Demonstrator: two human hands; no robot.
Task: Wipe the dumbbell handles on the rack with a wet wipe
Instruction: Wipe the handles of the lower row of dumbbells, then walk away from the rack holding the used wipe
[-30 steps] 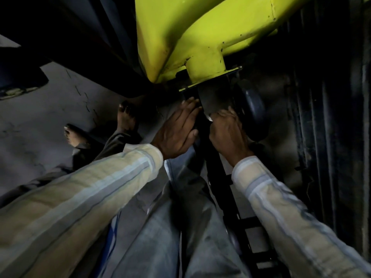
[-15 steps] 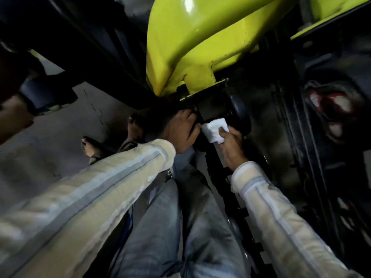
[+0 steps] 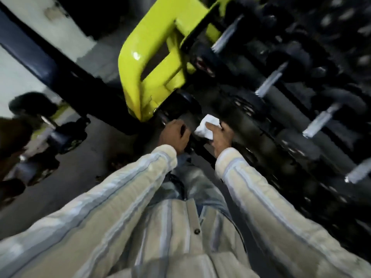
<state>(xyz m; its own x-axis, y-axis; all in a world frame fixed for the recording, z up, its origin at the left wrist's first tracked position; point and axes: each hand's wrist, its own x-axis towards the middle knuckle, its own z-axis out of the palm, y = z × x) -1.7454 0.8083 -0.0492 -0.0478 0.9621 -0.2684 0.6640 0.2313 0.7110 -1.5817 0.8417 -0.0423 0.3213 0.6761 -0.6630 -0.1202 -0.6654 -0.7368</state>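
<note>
Dim gym rack (image 3: 152, 63), dumbbell handles (image 3: 270, 80) running diagonally, upper right

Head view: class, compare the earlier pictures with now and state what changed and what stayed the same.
The white wet wipe, hidden a second ago, now shows pinched in the right hand. The view swung up, revealing a row of dumbbell handles. The left hand still grips the dark rack part below the yellow frame.

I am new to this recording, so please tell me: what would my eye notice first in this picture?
First the bright yellow-green rack frame, rising at the upper centre against a dark room. Just below it the right hand pinches a white wet wipe, while the left hand grips a dark part of the rack. To the right, rows of black dumbbells with silver handles run away diagonally, blurred.
</note>
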